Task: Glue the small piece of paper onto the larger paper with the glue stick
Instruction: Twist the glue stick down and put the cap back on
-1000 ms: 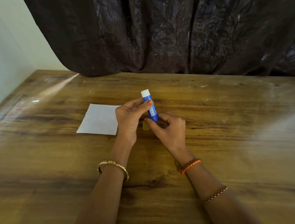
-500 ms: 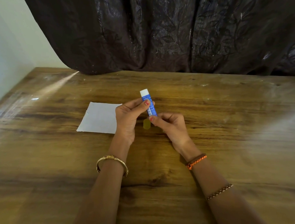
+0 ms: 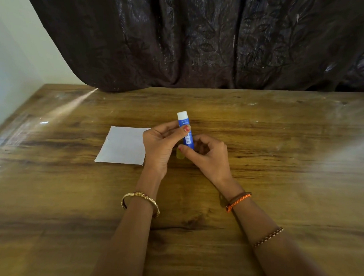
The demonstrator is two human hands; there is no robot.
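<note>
Since the earlier frame the right hand (image 3: 209, 155) has shifted slightly at the base of the glue stick (image 3: 185, 130); the stick remains upright, white end uppermost. The left hand (image 3: 160, 147) grips the blue barrel, thumb across the label. The right hand pinches the lower end, where a small yellowish piece (image 3: 179, 154) shows between both hands. The larger white paper (image 3: 123, 145) lies flat on the wooden worktop (image 3: 283, 175), just left of the left hand.

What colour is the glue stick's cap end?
White, on a blue glue stick; the head view shows it clearly above the left hand.
</note>
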